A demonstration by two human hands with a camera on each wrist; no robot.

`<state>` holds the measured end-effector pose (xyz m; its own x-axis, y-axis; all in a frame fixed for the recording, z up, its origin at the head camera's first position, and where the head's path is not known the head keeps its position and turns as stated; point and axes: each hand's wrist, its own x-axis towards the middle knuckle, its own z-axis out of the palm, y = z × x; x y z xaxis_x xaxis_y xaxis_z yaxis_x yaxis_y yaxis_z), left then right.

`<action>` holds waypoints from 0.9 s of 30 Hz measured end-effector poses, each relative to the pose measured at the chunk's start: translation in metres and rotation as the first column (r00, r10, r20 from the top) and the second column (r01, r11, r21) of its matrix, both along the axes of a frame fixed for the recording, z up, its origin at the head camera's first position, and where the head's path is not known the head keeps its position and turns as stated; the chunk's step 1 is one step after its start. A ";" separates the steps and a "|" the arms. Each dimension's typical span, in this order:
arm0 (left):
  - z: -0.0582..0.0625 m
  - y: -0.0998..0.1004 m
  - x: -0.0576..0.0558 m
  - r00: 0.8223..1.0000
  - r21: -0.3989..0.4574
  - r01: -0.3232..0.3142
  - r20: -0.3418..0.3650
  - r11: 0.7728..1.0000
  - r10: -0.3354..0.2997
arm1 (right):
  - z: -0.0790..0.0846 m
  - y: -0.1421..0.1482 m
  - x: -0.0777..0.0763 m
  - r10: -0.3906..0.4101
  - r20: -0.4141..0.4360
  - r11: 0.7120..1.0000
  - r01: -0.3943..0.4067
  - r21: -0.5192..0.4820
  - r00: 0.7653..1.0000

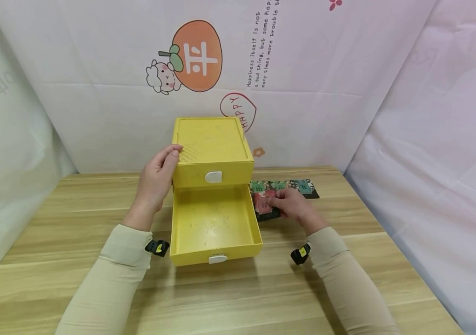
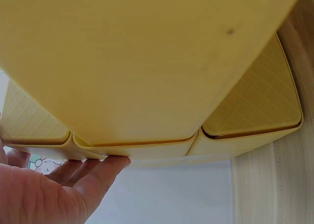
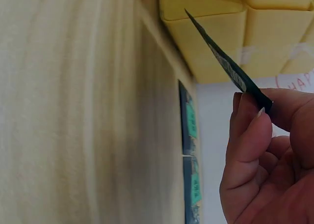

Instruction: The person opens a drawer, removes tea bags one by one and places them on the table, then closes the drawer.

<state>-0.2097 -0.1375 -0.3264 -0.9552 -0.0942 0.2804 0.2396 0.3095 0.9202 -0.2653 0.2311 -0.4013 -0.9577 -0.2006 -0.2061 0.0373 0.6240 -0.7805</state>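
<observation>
A yellow drawer box (image 1: 214, 139) stands on the table with its upper drawer closed. Below that, an open drawer (image 1: 212, 218) sticks out toward me, nothing lying inside it. My left hand (image 1: 156, 177) rests against the box's upper left edge; the left wrist view shows its fingers (image 2: 105, 172) touching the yellow rim. Right of the open drawer, my right hand (image 1: 294, 204) pinches a thin flat packet (image 1: 261, 204) with a red patterned face and a black edge. The right wrist view shows this packet (image 3: 225, 62) nearly edge-on between thumb and fingers.
More flat packets (image 1: 305, 187) with green labels and black edges lie in a row on the table (image 1: 74, 242), right of the box. Behind the box rises a white printed cloth (image 1: 305, 111). White cloth also hangs on both sides.
</observation>
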 end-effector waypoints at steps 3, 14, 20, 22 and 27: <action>0.000 0.000 0.000 1.000 0.003 0.000 0.001 1.000 0.000 | -0.004 -0.003 -0.001 0.005 0.005 0.999 -0.005 0.036 1.000; -0.001 -0.001 -0.001 1.000 0.010 0.013 -0.007 1.000 -0.013 | -0.015 -0.007 -0.001 0.002 0.007 0.985 -0.003 0.171 1.000; -0.001 -0.001 -0.002 1.000 0.010 0.015 -0.003 1.000 -0.015 | -0.022 -0.007 -0.002 -0.012 0.006 0.978 0.011 0.208 1.000; 0.000 -0.001 -0.001 1.000 0.011 0.014 -0.002 1.000 -0.014 | -0.024 -0.006 -0.002 -0.007 -0.004 0.976 0.007 0.216 1.000; 0.000 -0.001 0.000 1.000 0.014 0.015 -0.003 1.000 -0.015 | -0.029 -0.005 -0.003 0.008 -0.013 0.965 -0.004 0.261 1.000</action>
<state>-0.2100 -0.1385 -0.3261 -0.9559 -0.0834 0.2815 0.2465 0.2926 0.9239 -0.2679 0.2263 -0.4300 -0.9599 -0.1472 -0.2386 0.0232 0.8064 -0.5910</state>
